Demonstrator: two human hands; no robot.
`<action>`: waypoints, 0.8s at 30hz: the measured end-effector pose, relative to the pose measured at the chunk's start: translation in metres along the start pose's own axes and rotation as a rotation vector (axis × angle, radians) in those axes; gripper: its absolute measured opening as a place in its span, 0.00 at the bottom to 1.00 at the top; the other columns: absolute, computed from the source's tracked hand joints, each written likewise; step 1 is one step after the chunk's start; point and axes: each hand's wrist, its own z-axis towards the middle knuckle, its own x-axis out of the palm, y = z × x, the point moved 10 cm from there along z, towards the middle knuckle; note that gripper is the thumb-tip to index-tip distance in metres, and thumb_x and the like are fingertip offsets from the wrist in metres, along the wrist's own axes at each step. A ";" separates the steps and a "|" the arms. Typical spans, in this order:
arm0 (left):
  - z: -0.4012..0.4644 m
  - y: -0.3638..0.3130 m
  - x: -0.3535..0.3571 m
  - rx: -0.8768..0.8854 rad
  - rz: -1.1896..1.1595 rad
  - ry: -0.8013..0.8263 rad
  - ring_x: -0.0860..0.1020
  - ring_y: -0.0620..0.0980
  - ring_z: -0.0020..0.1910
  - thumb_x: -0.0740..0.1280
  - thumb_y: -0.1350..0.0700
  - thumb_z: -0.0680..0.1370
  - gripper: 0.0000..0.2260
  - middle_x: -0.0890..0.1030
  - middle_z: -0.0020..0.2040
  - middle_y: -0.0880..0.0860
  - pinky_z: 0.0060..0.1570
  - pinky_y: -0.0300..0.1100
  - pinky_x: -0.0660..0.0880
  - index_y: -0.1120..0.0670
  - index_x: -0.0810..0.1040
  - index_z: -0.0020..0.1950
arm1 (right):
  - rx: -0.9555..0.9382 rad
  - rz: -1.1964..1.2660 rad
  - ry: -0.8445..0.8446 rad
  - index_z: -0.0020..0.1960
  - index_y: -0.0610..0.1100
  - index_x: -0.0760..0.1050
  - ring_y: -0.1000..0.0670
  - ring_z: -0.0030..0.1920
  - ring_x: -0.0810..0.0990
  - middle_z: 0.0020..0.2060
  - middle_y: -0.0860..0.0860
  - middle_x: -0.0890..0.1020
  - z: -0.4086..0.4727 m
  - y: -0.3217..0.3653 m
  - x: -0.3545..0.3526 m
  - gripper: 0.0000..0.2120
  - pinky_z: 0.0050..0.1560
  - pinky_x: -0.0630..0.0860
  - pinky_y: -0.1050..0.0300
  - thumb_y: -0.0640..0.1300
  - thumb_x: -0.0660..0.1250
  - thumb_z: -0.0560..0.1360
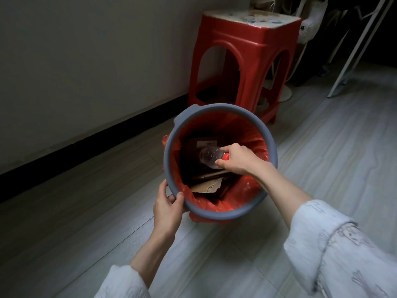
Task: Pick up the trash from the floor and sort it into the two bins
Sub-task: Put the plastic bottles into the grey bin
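Landmark: the grey bin (272, 145), standing on the pale plank floor (322, 168).

- Red stool (247, 61) stands just behind the bin, against the wall (86, 50).
- Bin is tilted, its mouth turned toward you; a red liner (253, 190) is folded over its rim and bunches out below it.
- Brown cardboard pieces (208, 186) lie inside the bin at the bottom.
- Your left hand (167, 205) grips the bin's near-left rim, thumb over the top edge and fingers wrapped outside; grip closed on the bin.
- Your right hand (234, 160) reaches over the bin's right rim into the mouth; grip closed on the neck end of a clear plastic bottle (209, 157).
- Bottle sits inside the bin, above the cardboard. Long axis runs down into the bin: red cap (225, 157) end at your fingers, base pointing toward the bin's bottom.
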 end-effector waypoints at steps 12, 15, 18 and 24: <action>-0.005 -0.012 0.015 0.033 -0.042 0.074 0.84 0.51 0.41 0.61 0.66 0.78 0.18 0.84 0.44 0.56 0.42 0.44 0.81 0.49 0.67 0.64 | -0.131 -0.100 0.106 0.76 0.53 0.43 0.38 0.67 0.66 0.66 0.37 0.69 -0.018 0.031 0.066 0.35 0.67 0.64 0.46 0.58 0.57 0.77; -0.008 -0.015 0.018 0.019 -0.099 0.114 0.84 0.51 0.40 0.60 0.66 0.78 0.18 0.83 0.44 0.57 0.37 0.39 0.80 0.50 0.67 0.64 | -0.195 -0.144 0.114 0.76 0.55 0.43 0.39 0.67 0.64 0.65 0.40 0.69 -0.032 0.030 0.072 0.31 0.67 0.63 0.43 0.56 0.54 0.78; -0.011 -0.014 0.022 -0.005 -0.126 0.148 0.83 0.55 0.42 0.60 0.67 0.78 0.21 0.83 0.44 0.58 0.38 0.41 0.80 0.49 0.66 0.67 | -0.225 -0.175 0.026 0.76 0.56 0.43 0.41 0.65 0.65 0.64 0.42 0.70 -0.036 0.030 0.059 0.31 0.63 0.63 0.44 0.60 0.53 0.78; -0.020 -0.009 0.036 -0.031 -0.121 0.175 0.82 0.59 0.45 0.61 0.71 0.76 0.28 0.82 0.43 0.57 0.41 0.48 0.81 0.48 0.64 0.70 | -0.192 0.176 -0.245 0.72 0.49 0.63 0.46 0.60 0.72 0.55 0.48 0.75 -0.057 -0.010 0.008 0.23 0.63 0.67 0.51 0.54 0.56 0.79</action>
